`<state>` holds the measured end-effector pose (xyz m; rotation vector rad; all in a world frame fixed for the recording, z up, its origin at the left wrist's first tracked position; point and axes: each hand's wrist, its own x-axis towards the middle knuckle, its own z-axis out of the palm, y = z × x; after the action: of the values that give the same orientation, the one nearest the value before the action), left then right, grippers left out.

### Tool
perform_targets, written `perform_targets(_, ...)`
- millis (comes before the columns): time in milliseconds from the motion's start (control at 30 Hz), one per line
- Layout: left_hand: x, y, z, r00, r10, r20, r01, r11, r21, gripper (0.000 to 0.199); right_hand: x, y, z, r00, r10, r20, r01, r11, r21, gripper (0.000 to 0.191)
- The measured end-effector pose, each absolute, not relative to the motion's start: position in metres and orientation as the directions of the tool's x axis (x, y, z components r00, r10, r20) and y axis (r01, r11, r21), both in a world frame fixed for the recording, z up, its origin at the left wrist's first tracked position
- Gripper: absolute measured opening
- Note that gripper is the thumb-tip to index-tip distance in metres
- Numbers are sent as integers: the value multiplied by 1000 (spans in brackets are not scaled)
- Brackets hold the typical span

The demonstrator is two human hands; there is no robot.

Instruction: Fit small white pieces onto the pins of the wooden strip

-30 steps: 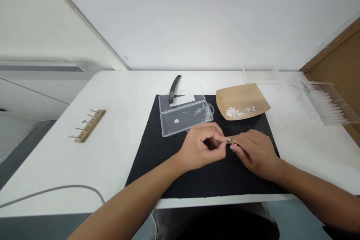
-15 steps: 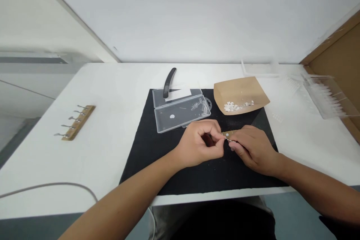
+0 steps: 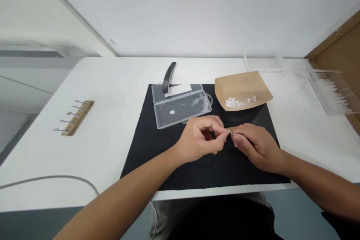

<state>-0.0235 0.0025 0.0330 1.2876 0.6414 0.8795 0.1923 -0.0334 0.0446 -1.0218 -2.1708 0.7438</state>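
Note:
Over the black mat [image 3: 180, 176], my left hand [image 3: 201, 137] pinches thumb and forefinger together at a tiny whitish piece [image 3: 228, 131], too small to name. Close on its right, my right hand [image 3: 257, 148] is closed round a wooden strip [image 3: 233, 129], most of it covered by the fingers. A thin metal stem [image 3: 231, 134] spans the small gap between the two hands' fingertips. Behind them lies an opened clear plastic case [image 3: 171, 122] with several clear nail tips [image 3: 206, 102] in its right end and one white round piece [image 3: 172, 112].
A brown paper tray [image 3: 242, 84] holds small white bits [image 3: 233, 102]. A black curved nail file [image 3: 168, 77] rests across the case lid. At left stands a wooden strip with metal clips [image 3: 77, 118]; a cable [image 3: 56, 176] crosses the table. Clear boxes of nail tips [image 3: 332, 93] lie at right.
Both hands have shifted slightly up and right, and the left fingertips now meet the stem at a whitish piece. The view has tilted a little; the case and tray have stayed in place.

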Motion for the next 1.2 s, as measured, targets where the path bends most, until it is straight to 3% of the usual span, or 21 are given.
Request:
perform_targets(200, -26, 3, 32, 563, 818, 119, -251, 33, 967, 6, 193, -32, 48, -485, 809, 331, 461, 559, -689, 27)
perform_targets(467, -25, 3, 34, 532, 837, 127, -210, -15, 978, 17, 196, -31, 40, -518, 739, 431, 552, 673, -492, 27)
perform_targets(600, -25, 4, 35, 547, 832, 98, -206, 20, 978, 21, 197, -31, 39, -532, 713, 457, 552, 701, -451, 29)
perform_targets(867, -28, 5, 37, 604, 793, 76, -238, 88, 967, 18, 197, -31, 41, -542, 705, 458, 549, 709, -442, 32)
perform_targets(1200, -30, 7, 40, 682, 726, 91, -293, 157, 943, 13, 199, -30, 41, -565, 724, 396, 498, 682, -536, 34)
